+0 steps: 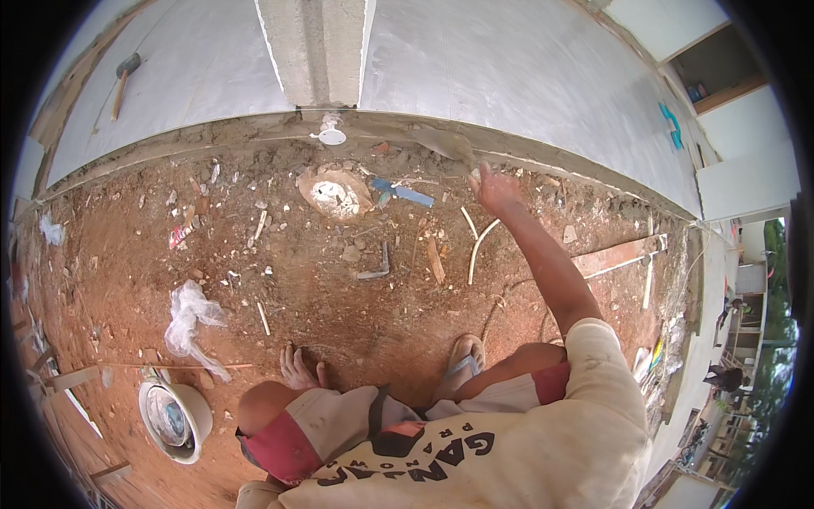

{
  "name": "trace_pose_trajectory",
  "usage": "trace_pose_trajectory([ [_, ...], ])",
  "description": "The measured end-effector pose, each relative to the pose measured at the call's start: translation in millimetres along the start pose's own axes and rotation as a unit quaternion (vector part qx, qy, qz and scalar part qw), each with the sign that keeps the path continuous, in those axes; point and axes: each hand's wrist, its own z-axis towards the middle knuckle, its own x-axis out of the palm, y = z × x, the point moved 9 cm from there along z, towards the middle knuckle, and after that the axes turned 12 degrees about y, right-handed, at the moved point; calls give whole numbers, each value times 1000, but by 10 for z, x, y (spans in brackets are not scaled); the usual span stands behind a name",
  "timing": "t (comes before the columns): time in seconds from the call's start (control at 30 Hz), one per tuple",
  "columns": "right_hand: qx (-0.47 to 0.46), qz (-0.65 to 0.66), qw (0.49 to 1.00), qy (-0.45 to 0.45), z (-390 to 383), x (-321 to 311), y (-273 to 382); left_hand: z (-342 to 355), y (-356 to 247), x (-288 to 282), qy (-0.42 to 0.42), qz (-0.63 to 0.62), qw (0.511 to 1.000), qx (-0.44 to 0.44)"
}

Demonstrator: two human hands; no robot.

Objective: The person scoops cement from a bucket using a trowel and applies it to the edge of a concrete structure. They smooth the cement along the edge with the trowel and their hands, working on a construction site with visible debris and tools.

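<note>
Reddish dirt ground (356, 310), strewn with scraps, meets a grey wall (517, 72). At its foot, a trowel (445, 145) sits against the mortar band (381, 130), its handle clasped by the right hand (496, 191); I cannot tell the left hand's grip. Mortar beside the white pipe fitting (332, 136) looks smoothed; rougher stretches leftward seem unfinished.

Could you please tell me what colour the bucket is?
The bucket is off-white, showing best in the head view.

I watch the right hand (495, 188) grip a trowel (447, 145) at the wall's (509, 68) lower edge, a bucket (202, 422) toward the dirt's (339, 297) left edge.
</note>
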Motion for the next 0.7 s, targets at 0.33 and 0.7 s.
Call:
trace_pose_trajectory([
  [0.33,2,-4,1000,-20,195,146,-181,-113,160,41,-8,-5,999,-39],
  [0.7,11,56,998,2,-218,203,-234,-67,116,31,-19,-33,999,-5],
])
